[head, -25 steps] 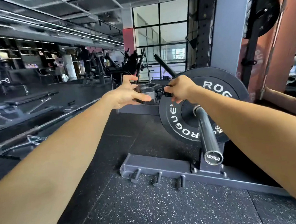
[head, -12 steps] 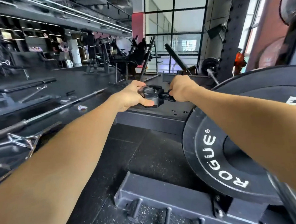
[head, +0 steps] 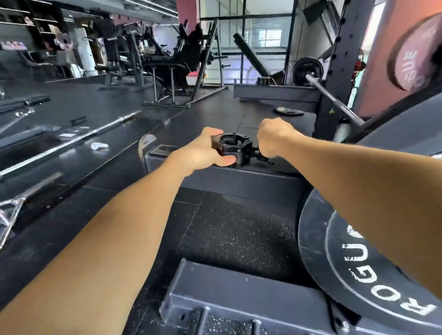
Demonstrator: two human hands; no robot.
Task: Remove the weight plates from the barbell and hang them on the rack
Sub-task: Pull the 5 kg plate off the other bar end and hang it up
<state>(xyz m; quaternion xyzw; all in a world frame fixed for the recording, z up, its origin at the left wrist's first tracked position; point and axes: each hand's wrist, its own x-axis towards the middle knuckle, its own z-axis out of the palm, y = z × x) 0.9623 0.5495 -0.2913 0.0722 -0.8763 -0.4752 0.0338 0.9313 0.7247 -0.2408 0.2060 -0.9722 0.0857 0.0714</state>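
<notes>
Both hands grip the black barbell collar (head: 233, 148) at twelve o'clock: left hand (head: 201, 153) wraps its body, right hand (head: 273, 137) curls over the lever. The weight plate (head: 350, 268) sits at four o'clock. Best to set the collar flat on the grey platform (head: 241, 176) before releasing
</notes>
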